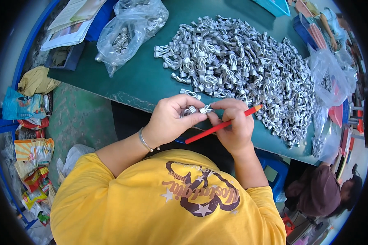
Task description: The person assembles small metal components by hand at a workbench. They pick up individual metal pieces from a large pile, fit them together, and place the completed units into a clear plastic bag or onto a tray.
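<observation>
Just over the table's near edge, my left hand (167, 118) pinches small silver metal fittings (188, 111) between thumb and fingers. Opposite it, the thumb and index finger of my right hand (235, 124) close on another silver fitting (207, 109), which has a ribbed collar and looped strands. A red pencil (206, 133) is gripped in the same right hand, its pointed end to the upper right. A large heap of similar fittings (241, 61) covers the table beyond my hands, and one loose fitting (191, 94) lies close by my left fingers.
Clear plastic bags of metal parts lie at the back left (129, 30) and right (329, 77) of the green table (92, 83). Papers (71, 22) top a bin at the far left. A blue stool (274, 165) and a person in dark clothes (317, 190) are at right.
</observation>
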{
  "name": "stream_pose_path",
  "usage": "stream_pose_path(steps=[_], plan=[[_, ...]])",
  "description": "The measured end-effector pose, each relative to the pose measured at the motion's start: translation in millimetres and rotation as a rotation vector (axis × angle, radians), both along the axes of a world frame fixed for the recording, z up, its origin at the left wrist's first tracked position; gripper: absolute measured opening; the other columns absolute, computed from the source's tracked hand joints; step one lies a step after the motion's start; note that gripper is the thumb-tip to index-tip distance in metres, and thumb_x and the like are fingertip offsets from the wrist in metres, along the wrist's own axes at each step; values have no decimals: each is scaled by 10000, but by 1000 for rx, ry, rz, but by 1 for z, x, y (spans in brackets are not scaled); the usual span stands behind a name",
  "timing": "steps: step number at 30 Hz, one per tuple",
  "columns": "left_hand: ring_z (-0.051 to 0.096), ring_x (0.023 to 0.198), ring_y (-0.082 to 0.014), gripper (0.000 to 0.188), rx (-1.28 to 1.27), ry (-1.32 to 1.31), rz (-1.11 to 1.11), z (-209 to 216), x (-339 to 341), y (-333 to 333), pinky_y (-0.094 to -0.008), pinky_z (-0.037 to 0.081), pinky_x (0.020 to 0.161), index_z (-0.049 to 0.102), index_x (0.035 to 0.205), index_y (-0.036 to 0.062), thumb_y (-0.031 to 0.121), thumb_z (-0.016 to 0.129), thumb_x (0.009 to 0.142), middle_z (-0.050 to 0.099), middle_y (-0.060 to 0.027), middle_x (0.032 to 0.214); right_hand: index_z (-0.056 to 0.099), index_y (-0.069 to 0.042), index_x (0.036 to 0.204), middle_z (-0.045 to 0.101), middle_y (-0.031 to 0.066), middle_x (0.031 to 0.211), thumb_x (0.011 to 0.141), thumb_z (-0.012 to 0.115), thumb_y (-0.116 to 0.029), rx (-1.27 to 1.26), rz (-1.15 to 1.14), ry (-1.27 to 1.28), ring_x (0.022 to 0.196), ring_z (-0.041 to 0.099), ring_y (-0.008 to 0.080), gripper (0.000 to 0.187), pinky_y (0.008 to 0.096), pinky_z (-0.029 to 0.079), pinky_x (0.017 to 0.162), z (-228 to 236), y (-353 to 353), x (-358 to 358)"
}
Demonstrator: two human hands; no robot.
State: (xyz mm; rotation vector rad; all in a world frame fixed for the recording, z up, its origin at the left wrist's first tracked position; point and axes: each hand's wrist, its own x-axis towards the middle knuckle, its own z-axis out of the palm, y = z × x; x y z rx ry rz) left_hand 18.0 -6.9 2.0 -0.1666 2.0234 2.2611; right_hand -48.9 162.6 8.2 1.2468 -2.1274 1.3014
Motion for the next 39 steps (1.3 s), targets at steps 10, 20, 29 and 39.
stream_pose_path(steps=[10, 20, 29, 39], plan=[[550, 727, -62, 221, 169, -7, -9, 6, 3, -3, -180, 447, 642, 586, 1024, -31, -11, 634, 809, 617, -59, 885, 365, -57, 806, 616, 155, 897, 840, 556, 61, -457, 101, -1074, 703, 622, 140, 227, 199, 470, 594, -1, 12, 14], [557, 750, -62, 213, 178, 130, 69, 2, 5, 3, -186, 461, 642, 614, 996, -16, 15, 668, 792, 613, -45, 891, 349, -59, 807, 586, 190, 937, 708, 667, 134, -509, 105, -571, 850, 620, 221, 385, 301, 534, 693, -13, 7, 27], [571, 680, -89, 232, 747, -326, -28, 11, 4, -2, -210, 460, 505, 537, 1109, 8, 129, 522, 912, 592, -51, 844, 389, -68, 765, 647, 169, 856, 688, 695, 92, -220, 151, -137, 744, 640, 279, 354, 332, 506, 603, 6, 4, 23], [412, 556, -33, 107, 649, -211, 6, 6, 5, -3, -170, 315, 439, 492, 905, 59, 92, 589, 874, 464, 19, 687, 451, -48, 724, 612, 131, 813, 603, 744, 17, 281, -177, 69, 711, 570, 282, 324, 357, 448, 615, -10, -4, -15]])
